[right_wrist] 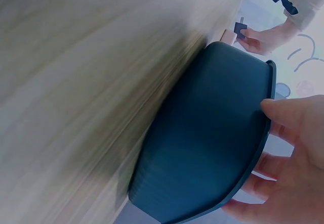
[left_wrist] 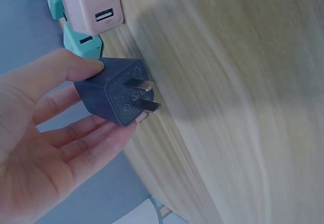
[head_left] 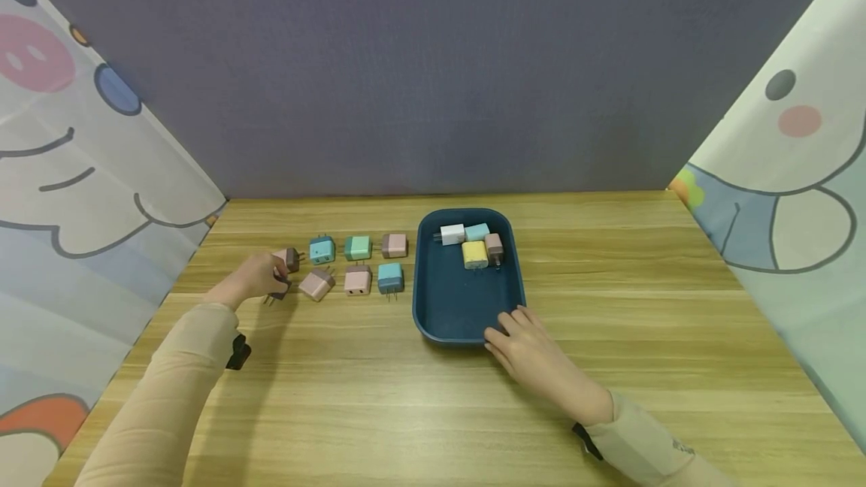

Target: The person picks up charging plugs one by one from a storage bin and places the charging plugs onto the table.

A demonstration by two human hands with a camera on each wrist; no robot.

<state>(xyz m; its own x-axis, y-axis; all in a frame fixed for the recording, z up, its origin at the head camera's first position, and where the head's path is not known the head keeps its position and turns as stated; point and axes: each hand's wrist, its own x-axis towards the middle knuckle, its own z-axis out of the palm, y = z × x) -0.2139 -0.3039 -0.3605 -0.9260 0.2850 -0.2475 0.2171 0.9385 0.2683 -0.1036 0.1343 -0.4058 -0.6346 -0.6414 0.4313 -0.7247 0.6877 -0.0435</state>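
Observation:
My left hand (head_left: 254,278) pinches a dark charger plug (left_wrist: 114,90) between thumb and fingers at the left end of a group of chargers. Its two metal prongs (left_wrist: 144,105) point away from the palm. My right hand (head_left: 534,355) holds the near right corner of a dark blue tray (head_left: 422,314). In the right wrist view the thumb lies on the outside of the rim, with the fingers over it. Inside the tray, toward the back, are a white charger (head_left: 452,234), a light blue one (head_left: 476,231), a yellow one (head_left: 475,252) and a pink-brown one (head_left: 495,246).
Left of the tray, loose chargers lie in two rough rows, among them a green one (head_left: 358,248), a blue one (head_left: 390,276) and a pink one (head_left: 358,281). A grey partition (head_left: 446,96) stands behind the wooden table (head_left: 643,284), with cartoon-printed cloths at both sides.

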